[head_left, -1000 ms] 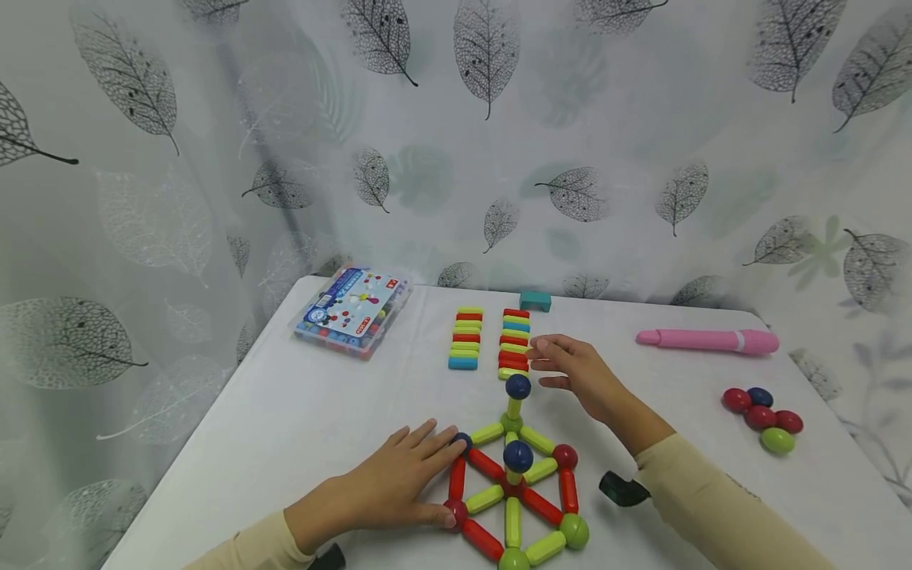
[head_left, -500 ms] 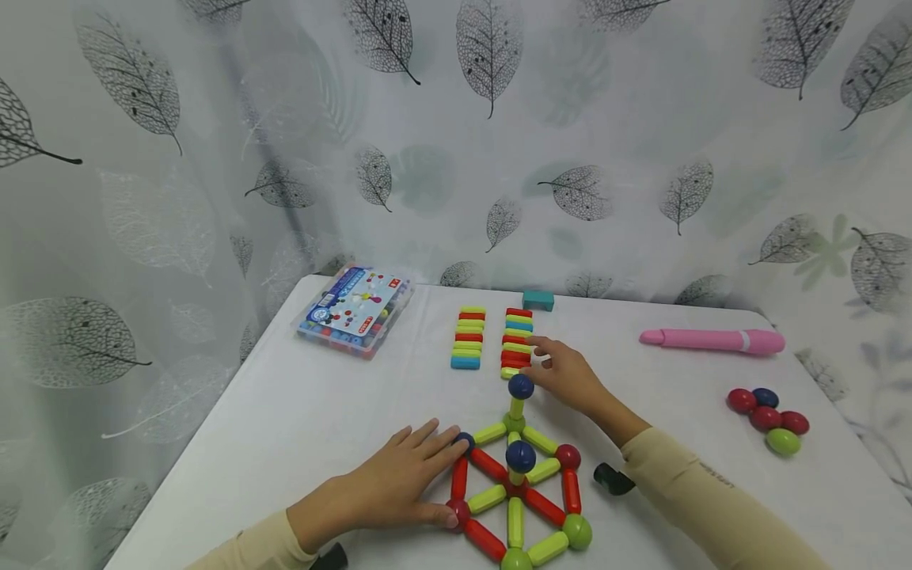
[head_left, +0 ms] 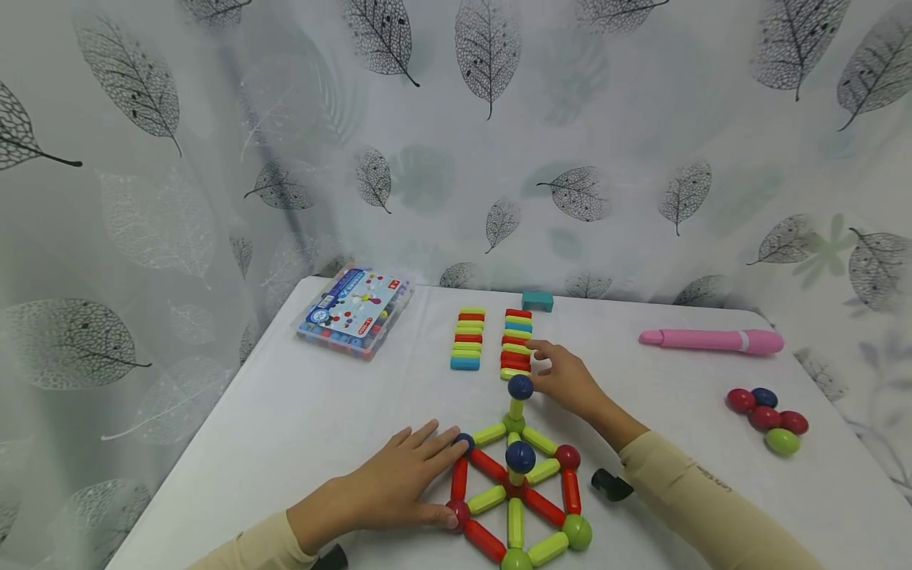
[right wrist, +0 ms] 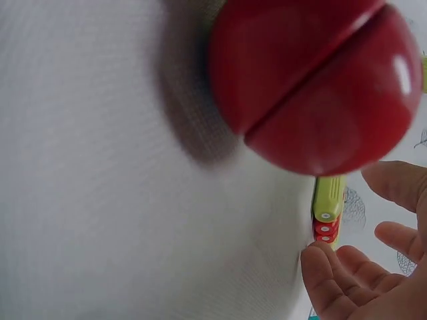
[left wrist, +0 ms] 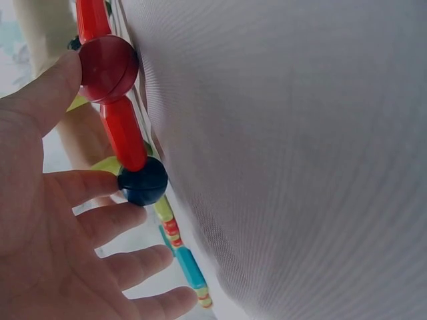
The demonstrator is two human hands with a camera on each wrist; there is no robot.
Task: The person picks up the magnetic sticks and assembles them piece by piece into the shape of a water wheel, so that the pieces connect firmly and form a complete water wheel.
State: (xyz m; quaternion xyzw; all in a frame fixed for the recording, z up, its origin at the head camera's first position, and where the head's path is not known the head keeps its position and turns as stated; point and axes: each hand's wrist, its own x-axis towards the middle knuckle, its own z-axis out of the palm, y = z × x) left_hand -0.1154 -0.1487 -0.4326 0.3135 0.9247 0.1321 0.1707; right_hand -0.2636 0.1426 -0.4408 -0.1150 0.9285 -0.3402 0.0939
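On the bench (head_left: 370, 404), the left grip (head_left: 399, 484) spreads wide, touching the frame's (head_left: 514, 488) red ball (left wrist: 109, 69) and blue ball (left wrist: 143, 181) — light, stiff plastic, I'd guess, best held by the balls. The rods (head_left: 516, 340), probably slick, want pinching mid-length; beside them the right grip (head_left: 566, 381) is parted, seemingly empty. I count one box (head_left: 354, 310), two rod rows, six rim balls (head_left: 577, 532) — two raised (head_left: 520, 457) — one block (head_left: 537, 301), one pink stick (head_left: 712, 340), five loose balls (head_left: 765, 417).

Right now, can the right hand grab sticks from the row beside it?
Probably yes: the right hand is right beside that row of sticks, and nothing seems to stand between them.
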